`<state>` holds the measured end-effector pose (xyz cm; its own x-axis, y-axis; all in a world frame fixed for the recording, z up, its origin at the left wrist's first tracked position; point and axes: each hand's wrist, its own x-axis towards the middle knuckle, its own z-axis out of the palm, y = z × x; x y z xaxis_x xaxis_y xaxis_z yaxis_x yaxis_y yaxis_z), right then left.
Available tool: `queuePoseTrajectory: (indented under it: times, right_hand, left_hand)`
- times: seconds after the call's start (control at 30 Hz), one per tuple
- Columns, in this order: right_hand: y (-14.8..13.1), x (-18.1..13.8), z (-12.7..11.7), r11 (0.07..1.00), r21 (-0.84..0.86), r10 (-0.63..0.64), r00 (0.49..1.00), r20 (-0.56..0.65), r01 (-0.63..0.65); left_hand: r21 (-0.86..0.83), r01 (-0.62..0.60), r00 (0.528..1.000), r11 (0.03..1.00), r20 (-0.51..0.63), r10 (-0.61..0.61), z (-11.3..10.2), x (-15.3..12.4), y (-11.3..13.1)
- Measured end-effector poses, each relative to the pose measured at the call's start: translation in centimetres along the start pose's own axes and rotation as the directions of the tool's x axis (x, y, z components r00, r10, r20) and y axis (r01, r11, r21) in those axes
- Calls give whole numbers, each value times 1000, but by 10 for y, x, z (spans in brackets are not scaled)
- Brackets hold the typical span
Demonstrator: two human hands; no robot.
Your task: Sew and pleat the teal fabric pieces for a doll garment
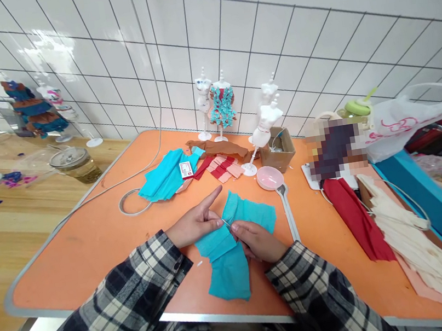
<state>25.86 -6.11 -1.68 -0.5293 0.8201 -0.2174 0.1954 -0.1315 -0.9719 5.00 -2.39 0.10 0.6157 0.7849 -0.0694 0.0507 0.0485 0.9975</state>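
Observation:
A turquoise crepe paper piece (228, 266) hangs and spreads between my hands above the front of the orange table, gathered near its middle. My left hand (192, 224) grips its left edge with the thumb, the index finger stretched out. My right hand (257, 239) is closed in a pinch at the gathered part. A thin shiny piece like a wire or needle (225, 222) shows between the thumbs; which hand bears it is hard to tell. Behind my right hand a pair of scissors or tongs with grey handles (288, 213) lies beside a pink bowl (270, 178).
More turquoise crepe paper (164, 176) lies behind, by a tape roll (129, 203). Several small white mannequins (266, 117) stand near the tiled wall, with a cardboard box (279, 151). A cable (135, 174) crosses the left side. Red cloth (355, 217) and cream strips (414, 247) lie right.

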Motion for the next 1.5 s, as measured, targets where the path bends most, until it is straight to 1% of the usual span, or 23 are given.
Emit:
queuePoseTrajectory:
  times: [0.2,0.37,0.43,0.5,0.57,0.63,0.67,0.73,0.77,0.8,0.87,0.93,0.97,1.03,1.1,1.13,1.17,1.2,1.23,1.27,1.3,1.37,1.5]
  right_hand:
    - [1,2,1,999,-26,-32,999,11,33]
    - [6,7,1,989,-90,-117,993,13,118]
    - [8,9,3,991,-86,-97,995,15,98]
    - [7,8,2,1000,-18,-24,999,44,24]
    - [1,1,-2,998,60,25,996,90,-31]
    - [-6,-11,-13,995,100,12,996,83,-20]
    - [-9,-18,-20,996,95,-10,999,40,6]
    - [-12,-33,-34,998,-50,-56,990,-128,50]
    - [-12,-39,-41,979,-202,-76,970,-233,29]
    - [-11,-44,-47,927,-372,-84,944,-318,-42]
    - [-7,-48,-55,740,-635,-76,911,-406,-221]
    - [-3,-48,-57,566,-763,-37,915,-402,-312]
    - [-1,-47,-57,517,-795,-19,924,-382,-318]
    - [1,-46,-55,479,-823,-6,936,-351,-305]
    - [2,-46,-52,478,-825,-21,936,-353,-301]
    - [2,-46,-50,483,-820,-26,931,-364,-307]
    - [2,-47,-49,488,-813,-27,926,-378,-318]
    - [2,-48,-48,489,-809,-23,923,-385,-325]
    - [1,-48,-47,485,-811,-16,924,-383,-328]
    - [1,-49,-47,472,-819,-9,927,-375,-326]
    - [0,-50,-47,451,-834,-7,933,-360,-318]
    - [-3,-53,-50,382,-874,-25,942,-336,-301]
    - [-11,-64,-60,240,-921,-77,940,-334,-307]
  left_hand:
    - [-39,0,998,999,60,2,2,0,-3]
    - [1,15,999,1000,48,-15,1,0,-8]
    - [13,11,999,1000,49,-12,0,1,-10]
    - [12,7,998,1000,56,-8,-3,1,-9]
    - [37,21,1000,999,20,-22,-9,0,-6]
    - [118,53,994,992,-97,-42,-21,-5,-2]
    - [172,64,983,983,-181,-33,-29,-7,1]
    - [357,125,943,926,-334,1,-48,-12,4]
    - [457,173,916,872,-401,28,-59,-13,5]
    - [549,226,896,804,-441,49,-68,-14,5]
    - [670,322,853,669,-512,103,-84,-11,6]
    - [728,392,815,563,-559,155,-92,-7,7]
    - [767,394,812,507,-548,198,-92,-5,9]
    - [870,344,826,354,-459,327,-84,-3,16]
    - [942,291,808,165,-334,485,-68,-4,22]
    - [953,285,794,103,-295,531,-58,-4,24]
    - [972,224,811,68,-225,540,-49,-4,24]
    - [996,75,866,43,-86,493,-40,-4,23]
    - [995,-92,913,45,67,402,-32,-2,20]
    - [972,-225,929,62,195,313,-26,1,16]
    - [949,-303,929,83,275,246,-20,4,12]
    - [934,-342,929,106,320,184,-12,10,6]
    - [953,-293,948,78,279,155,-1,12,11]
